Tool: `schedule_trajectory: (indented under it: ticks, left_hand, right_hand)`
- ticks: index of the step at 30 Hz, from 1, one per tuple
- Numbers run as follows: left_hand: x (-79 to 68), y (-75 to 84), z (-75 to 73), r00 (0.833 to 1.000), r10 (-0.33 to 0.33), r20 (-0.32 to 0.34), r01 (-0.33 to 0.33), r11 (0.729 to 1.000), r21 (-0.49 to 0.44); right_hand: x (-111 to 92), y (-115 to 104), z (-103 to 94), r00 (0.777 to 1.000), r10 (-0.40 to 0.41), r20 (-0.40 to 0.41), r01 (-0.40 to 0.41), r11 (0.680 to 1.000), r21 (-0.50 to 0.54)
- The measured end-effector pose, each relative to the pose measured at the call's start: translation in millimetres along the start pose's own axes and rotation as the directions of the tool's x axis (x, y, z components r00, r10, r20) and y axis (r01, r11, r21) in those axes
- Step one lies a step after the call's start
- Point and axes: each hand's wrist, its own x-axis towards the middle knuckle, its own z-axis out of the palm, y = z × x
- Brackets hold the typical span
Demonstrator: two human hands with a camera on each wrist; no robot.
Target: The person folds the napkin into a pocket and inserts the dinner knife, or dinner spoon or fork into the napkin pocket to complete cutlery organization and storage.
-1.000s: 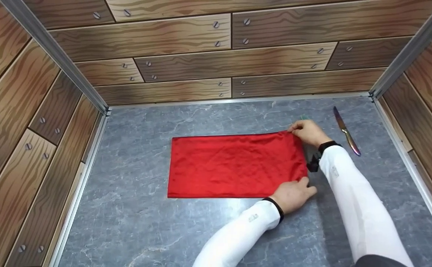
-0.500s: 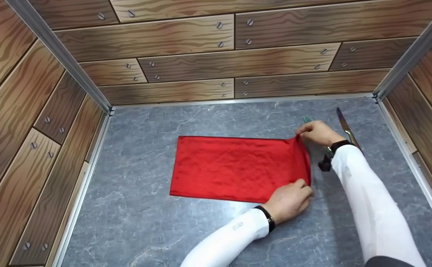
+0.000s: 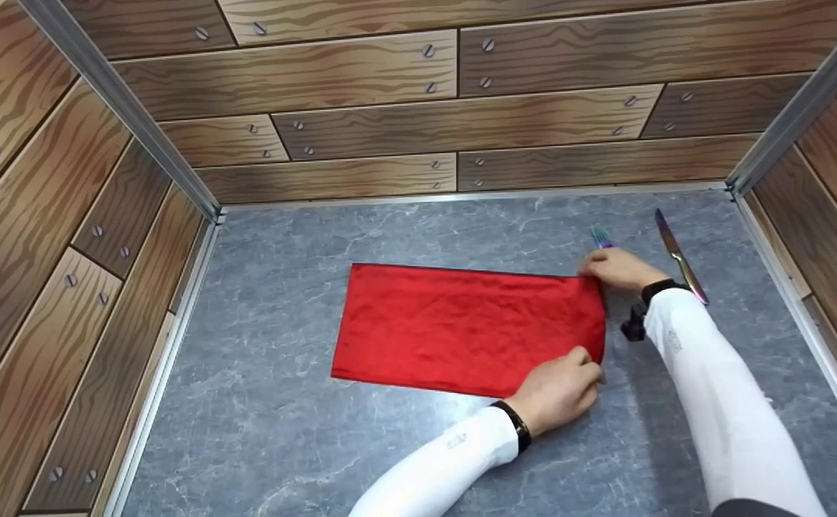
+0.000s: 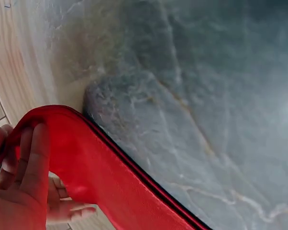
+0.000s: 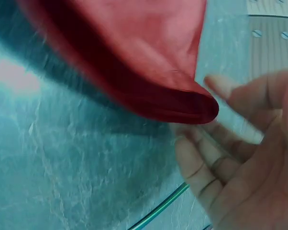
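On the surface (image 3: 260,323) lies the cloth (image 3: 454,327). The left hand (image 3: 558,391) is at its near right corner, the right hand (image 3: 621,268) at the far one. Further right lie the fork (image 3: 601,236), then the knife (image 3: 679,257).

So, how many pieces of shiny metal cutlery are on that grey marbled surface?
2: an iridescent metal knife towards the right, and a green-and-purple metal fork partly hidden by the right hand. Others could be hidden beneath the red satiny cloth.

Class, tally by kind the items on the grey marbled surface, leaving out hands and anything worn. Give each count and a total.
Red, satiny, rectangular cloth: 1
Gold-and-purple metallic knife: 1
Green-and-purple metallic fork, partly hidden by the right hand: 1
Total: 3
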Motion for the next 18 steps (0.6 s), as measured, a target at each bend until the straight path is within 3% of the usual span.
schedule_trajectory:
  ticks: [6, 13, 18]
  left_hand:
    - [-1.4, 3.4, 2.6, 0.999, 0.006, 0.037, -0.006, 1.0, 0.007]
    - [-0.9, 4.5, 3.1, 0.995, -0.017, 0.094, 0.021, 0.999, -0.042]
    - [-0.1, 6.8, -5.7, 0.997, -0.037, 0.06, 0.043, 0.993, -0.112]
  right_hand:
    - [-1, 7, 2.3, 0.999, 0.047, 0.027, -0.05, 0.992, 0.116]
    - [-7, 9, -7.9, 0.998, 0.068, 0.017, -0.069, 0.994, 0.081]
    - [-15, 11, -22.2, 0.999, 0.036, 0.035, -0.039, 0.996, 0.08]
